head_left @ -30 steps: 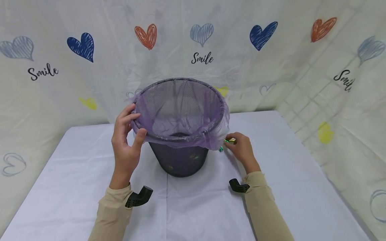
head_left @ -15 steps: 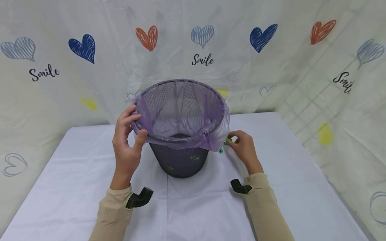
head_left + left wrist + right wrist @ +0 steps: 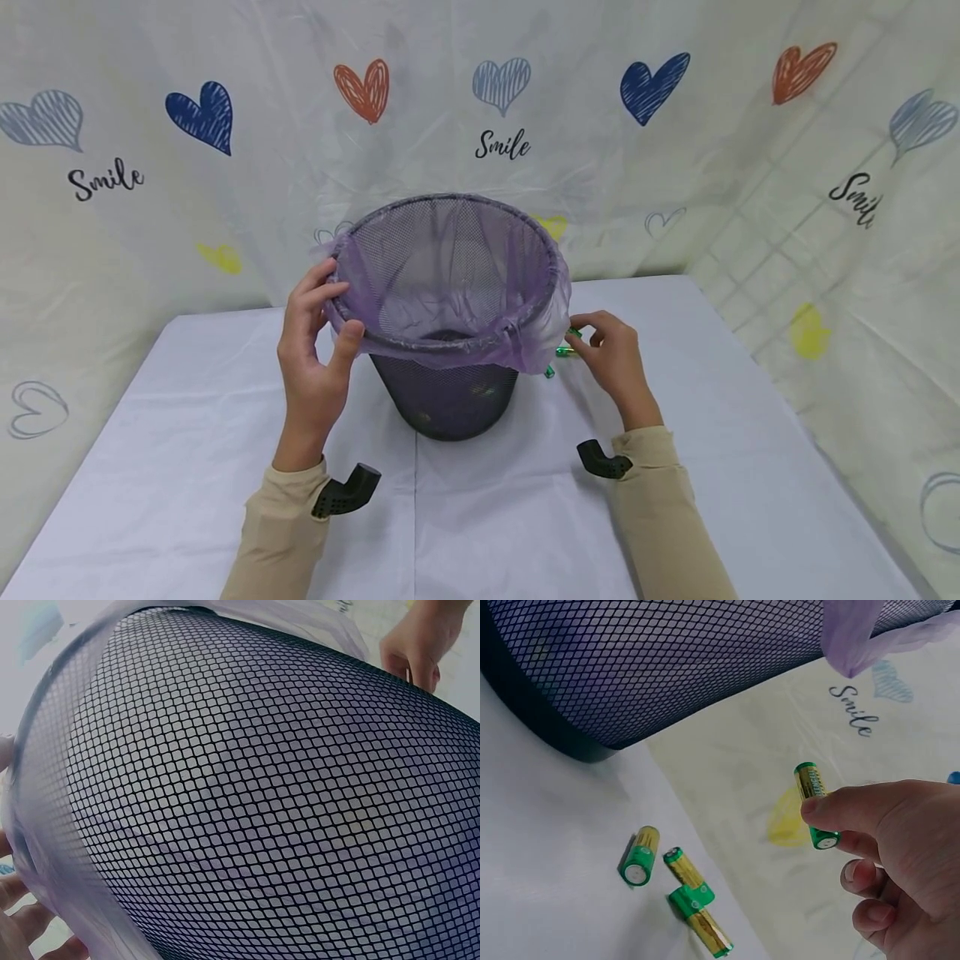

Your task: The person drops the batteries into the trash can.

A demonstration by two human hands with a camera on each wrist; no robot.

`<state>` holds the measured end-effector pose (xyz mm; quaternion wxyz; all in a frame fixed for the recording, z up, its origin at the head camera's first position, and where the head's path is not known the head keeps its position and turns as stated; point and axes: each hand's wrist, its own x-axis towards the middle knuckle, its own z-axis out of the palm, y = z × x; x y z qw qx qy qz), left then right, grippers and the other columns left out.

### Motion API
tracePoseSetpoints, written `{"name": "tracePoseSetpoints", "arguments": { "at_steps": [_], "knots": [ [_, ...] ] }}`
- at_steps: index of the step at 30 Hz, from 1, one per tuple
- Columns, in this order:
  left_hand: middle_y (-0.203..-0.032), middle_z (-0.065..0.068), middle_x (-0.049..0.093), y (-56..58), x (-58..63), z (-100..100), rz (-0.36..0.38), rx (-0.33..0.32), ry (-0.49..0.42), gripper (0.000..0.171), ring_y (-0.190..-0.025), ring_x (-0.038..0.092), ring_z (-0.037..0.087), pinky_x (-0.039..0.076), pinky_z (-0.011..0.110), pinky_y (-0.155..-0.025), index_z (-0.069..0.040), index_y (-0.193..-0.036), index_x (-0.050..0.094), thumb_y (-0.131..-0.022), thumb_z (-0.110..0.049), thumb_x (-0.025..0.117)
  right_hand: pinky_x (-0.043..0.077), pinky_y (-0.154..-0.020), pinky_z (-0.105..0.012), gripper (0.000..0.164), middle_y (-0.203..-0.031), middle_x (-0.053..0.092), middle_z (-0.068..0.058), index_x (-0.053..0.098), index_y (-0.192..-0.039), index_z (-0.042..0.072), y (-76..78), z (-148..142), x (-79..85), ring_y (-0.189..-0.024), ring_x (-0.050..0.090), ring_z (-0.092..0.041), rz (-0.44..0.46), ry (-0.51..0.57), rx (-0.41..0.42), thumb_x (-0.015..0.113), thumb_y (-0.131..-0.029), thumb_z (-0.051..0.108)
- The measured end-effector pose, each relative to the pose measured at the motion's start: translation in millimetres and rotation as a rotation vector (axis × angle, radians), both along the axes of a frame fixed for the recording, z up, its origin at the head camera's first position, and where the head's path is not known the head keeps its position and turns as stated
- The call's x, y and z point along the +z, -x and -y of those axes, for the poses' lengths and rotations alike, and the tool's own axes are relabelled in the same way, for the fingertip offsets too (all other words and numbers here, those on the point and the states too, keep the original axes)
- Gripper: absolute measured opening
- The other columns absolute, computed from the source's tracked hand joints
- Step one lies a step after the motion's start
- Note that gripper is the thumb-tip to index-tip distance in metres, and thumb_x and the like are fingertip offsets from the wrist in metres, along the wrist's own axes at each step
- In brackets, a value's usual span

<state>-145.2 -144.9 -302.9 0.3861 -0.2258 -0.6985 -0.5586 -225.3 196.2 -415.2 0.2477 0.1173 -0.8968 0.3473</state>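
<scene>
My right hand (image 3: 613, 358) pinches a green-and-gold battery (image 3: 815, 806) — thumb and fingers clamped about its middle, both ends showing. My other two visible right fingers are bent below it. Near these fingertips, on the white table (image 3: 495, 517), are three more like it: a lone battery (image 3: 641, 855), then a second battery (image 3: 690, 875) and a third battery (image 3: 701, 922) set close end to end. Left of that hand stands the dark mesh bin (image 3: 450, 412), a purple liner (image 3: 543, 342) folded over its rim. My left hand (image 3: 315, 358) grips the rim's far side from there, thumb in front and apart from the fingers — fingertips curled over the edge. Green glints show through the mesh between my hands; I can't tell what they are.
</scene>
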Motion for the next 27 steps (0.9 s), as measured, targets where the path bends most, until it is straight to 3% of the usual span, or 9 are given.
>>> {"name": "tracePoseSetpoints", "arguments": {
  "at_steps": [16,27],
  "knots": [
    [-0.134,0.025,0.043,0.0,2.6,-2,0.013,0.001,0.014,0.051,-0.127,0.041,0.033,0.040,0.028,-0.101,0.014,-0.112,0.050,-0.088,-0.031,0.058,0.033,-0.055,-0.020,0.020,-0.088,0.066,0.000,0.070,-0.097,0.016,-8.5,-2,20.6,-0.057,0.041,-0.008,-0.075,0.016,-0.005,0.072,-0.077,0.012],
    [-0.133,0.025,0.044,-1.3,0.6,0,0.016,0.017,0.010,0.050,-0.126,0.041,0.033,0.041,0.026,-0.099,0.013,-0.112,0.051,-0.088,-0.030,0.058,0.031,-0.054,-0.017,0.020,-0.087,0.067,-0.002,0.071,-0.096,0.014,-10.7,-8,50.2,-0.054,0.039,-0.008,-0.157,0.038,-0.015,0.072,-0.077,0.011]
  ]
}}
